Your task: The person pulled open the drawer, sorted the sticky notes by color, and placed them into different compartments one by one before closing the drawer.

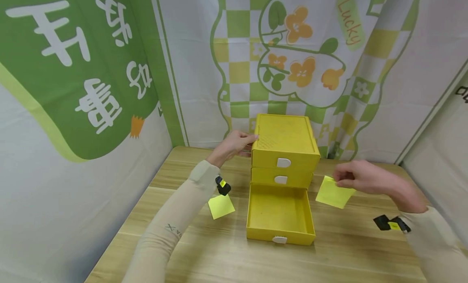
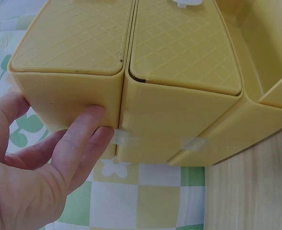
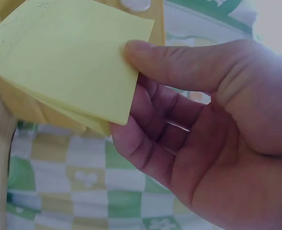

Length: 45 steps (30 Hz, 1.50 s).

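A yellow three-drawer box (image 1: 285,135) stands on the wooden table, its bottom drawer (image 1: 279,210) pulled out toward me and bare inside. The two upper drawers are closed, each with a white tab. My left hand (image 1: 237,144) rests on the box's left side near the top. In the left wrist view its fingertips (image 2: 90,115) press the flat side wall, and the thumb lies at the top edge. To the right of the box, my right hand (image 3: 198,110) pinches yellow sticky notes (image 3: 74,57) by one edge between thumb and fingers, with layered sheets showing.
Another yellow sticky note (image 1: 221,206) lies on the table (image 1: 204,250) left of the open drawer, beside my left forearm. A patterned curtain (image 1: 237,72) hangs close behind the box. White cloth walls flank the table on both sides.
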### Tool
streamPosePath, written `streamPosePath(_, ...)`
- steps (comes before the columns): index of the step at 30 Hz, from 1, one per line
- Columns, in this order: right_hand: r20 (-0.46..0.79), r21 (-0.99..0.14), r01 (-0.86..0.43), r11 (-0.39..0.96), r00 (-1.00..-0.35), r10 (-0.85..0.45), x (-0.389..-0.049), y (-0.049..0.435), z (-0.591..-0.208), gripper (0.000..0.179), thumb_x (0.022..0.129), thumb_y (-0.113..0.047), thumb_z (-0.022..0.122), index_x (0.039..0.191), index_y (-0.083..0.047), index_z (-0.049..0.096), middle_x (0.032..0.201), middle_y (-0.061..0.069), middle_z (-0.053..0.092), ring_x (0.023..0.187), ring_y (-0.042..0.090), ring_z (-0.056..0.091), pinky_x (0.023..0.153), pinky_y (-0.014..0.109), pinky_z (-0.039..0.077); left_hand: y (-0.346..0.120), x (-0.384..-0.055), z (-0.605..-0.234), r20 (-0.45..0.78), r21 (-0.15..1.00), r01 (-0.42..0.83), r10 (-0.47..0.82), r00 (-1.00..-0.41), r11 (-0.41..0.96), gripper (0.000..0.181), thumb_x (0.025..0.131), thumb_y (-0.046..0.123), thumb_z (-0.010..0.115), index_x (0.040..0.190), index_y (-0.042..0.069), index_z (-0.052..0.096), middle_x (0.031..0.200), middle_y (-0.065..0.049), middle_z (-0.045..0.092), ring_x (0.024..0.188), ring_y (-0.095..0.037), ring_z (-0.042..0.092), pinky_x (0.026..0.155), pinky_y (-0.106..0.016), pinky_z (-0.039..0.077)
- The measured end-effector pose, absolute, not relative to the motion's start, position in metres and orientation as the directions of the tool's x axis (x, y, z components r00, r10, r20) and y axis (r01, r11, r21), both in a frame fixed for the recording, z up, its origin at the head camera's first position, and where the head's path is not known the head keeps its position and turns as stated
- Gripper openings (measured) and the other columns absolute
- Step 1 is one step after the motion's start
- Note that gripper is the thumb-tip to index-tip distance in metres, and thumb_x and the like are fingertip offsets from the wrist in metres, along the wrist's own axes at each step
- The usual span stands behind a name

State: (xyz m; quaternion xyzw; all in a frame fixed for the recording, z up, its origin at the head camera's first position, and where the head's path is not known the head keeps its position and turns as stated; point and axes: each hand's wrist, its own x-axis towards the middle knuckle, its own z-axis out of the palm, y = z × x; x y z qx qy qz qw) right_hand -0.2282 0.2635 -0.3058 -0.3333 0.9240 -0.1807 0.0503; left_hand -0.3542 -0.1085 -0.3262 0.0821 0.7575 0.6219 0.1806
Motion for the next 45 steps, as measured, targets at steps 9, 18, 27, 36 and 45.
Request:
streamPosePath(9, 0.054, -0.384, -0.629, 0.676, -0.746, -0.663, -0.224, 0.236, -0.304, 0.017, 0.096, -0.016, 0.065, 0.082, -0.025, 0.059, 0.072, -0.014, 0.05, 0.063, -0.001, 0.044, 0.055, 0.019, 0.039, -0.108, -0.355, -0.329, -0.177, 0.973, -0.107, 0.359, -0.916, 0.206, 0.048, 0.097, 0.035, 0.062, 0.128, -0.002, 0.062, 0.127, -0.02, 0.062, 0.112, -0.033, 0.064, 0.084, -0.035, 0.061)
streamPosePath(18, 0.057, -0.389, -0.68, 0.622, -0.692, -0.72, -0.236, 0.216, -0.315, 0.017, 0.094, -0.012, 0.067, 0.083, -0.024, 0.061, 0.073, -0.014, 0.052, 0.065, -0.001, 0.045, 0.057, 0.018, 0.041, -0.106, -0.356, -0.328, -0.175, 0.975, -0.112, 0.35, -0.92, 0.192, 0.048, 0.097, 0.034, 0.062, 0.128, -0.004, 0.061, 0.124, -0.02, 0.063, 0.107, -0.03, 0.065, 0.083, -0.036, 0.061)
streamPosePath(27, 0.009, -0.455, -0.697, 0.555, -0.626, -0.779, -0.245, 0.191, -0.344, 0.013, 0.094, -0.013, 0.067, 0.084, -0.02, 0.062, 0.072, -0.013, 0.051, 0.064, -0.001, 0.044, 0.057, 0.017, 0.041, -0.108, -0.354, -0.329, -0.17, 0.973, -0.102, 0.341, -0.924, 0.209, 0.048, 0.097, 0.034, 0.063, 0.128, -0.002, 0.061, 0.121, -0.017, 0.066, 0.096, -0.021, 0.069, 0.088, -0.039, 0.06)
streamPosePath(36, -0.076, -0.497, -0.672, 0.549, -0.596, -0.799, -0.244, 0.177, -0.373, 0.011, 0.093, -0.01, 0.067, 0.085, -0.017, 0.063, 0.073, -0.011, 0.052, 0.065, -0.001, 0.045, 0.057, 0.016, 0.04, -0.109, -0.356, -0.33, -0.162, 0.974, -0.095, 0.339, -0.927, 0.206, 0.048, 0.097, 0.035, 0.063, 0.129, -0.001, 0.061, 0.122, -0.016, 0.064, 0.098, -0.022, 0.068, 0.091, -0.042, 0.059)
streamPosePath(45, -0.132, -0.507, -0.648, 0.568, -0.593, -0.794, -0.243, 0.175, -0.387, 0.014, 0.091, -0.006, 0.067, 0.083, -0.015, 0.062, 0.072, -0.01, 0.052, 0.065, 0.0, 0.045, 0.058, 0.015, 0.04, -0.108, -0.356, -0.329, -0.162, 0.976, -0.099, 0.341, -0.926, 0.196, 0.049, 0.097, 0.034, 0.063, 0.129, -0.002, 0.06, 0.123, -0.017, 0.063, 0.096, -0.021, 0.067, 0.094, -0.044, 0.057)
